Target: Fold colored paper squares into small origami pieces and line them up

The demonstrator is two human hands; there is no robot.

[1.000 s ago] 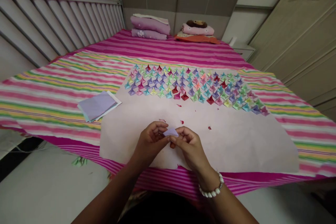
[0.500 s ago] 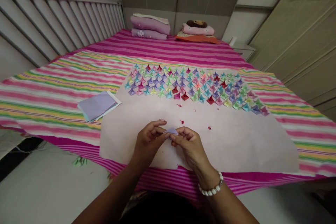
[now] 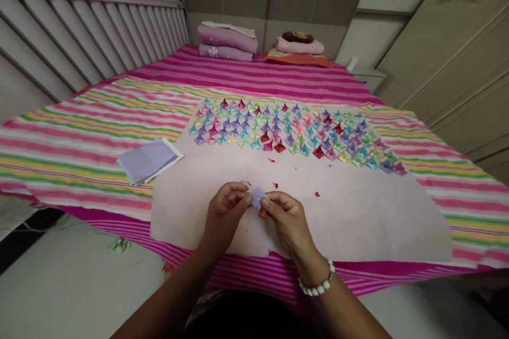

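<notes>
A small folded piece of lilac paper (image 3: 257, 197) is held between both my hands, over the near part of a large pale sheet (image 3: 358, 217). My left hand (image 3: 228, 209) pinches its left corner between thumb and fingers. On the other side, my right hand (image 3: 284, 214) grips the right corner the same way, with a white bead bracelet (image 3: 318, 287) round that wrist. Beyond the hands, rows of small folded paper pieces (image 3: 280, 145) in many colours cover the far part of the sheet.
To the left, a stack of paper squares (image 3: 147, 160), lilac on top, overlaps the sheet's edge. Several red paper scraps (image 3: 275, 185) lie near my hands. Striped bedding (image 3: 91, 143) spreads around, with folded purple bedding (image 3: 228, 39) at the headboard and a white rail (image 3: 99, 32) along the left.
The lilac paper has turned in my fingers and now shows a diamond-like face instead of a low triangle. My fingertips have shifted slightly on its corners.
</notes>
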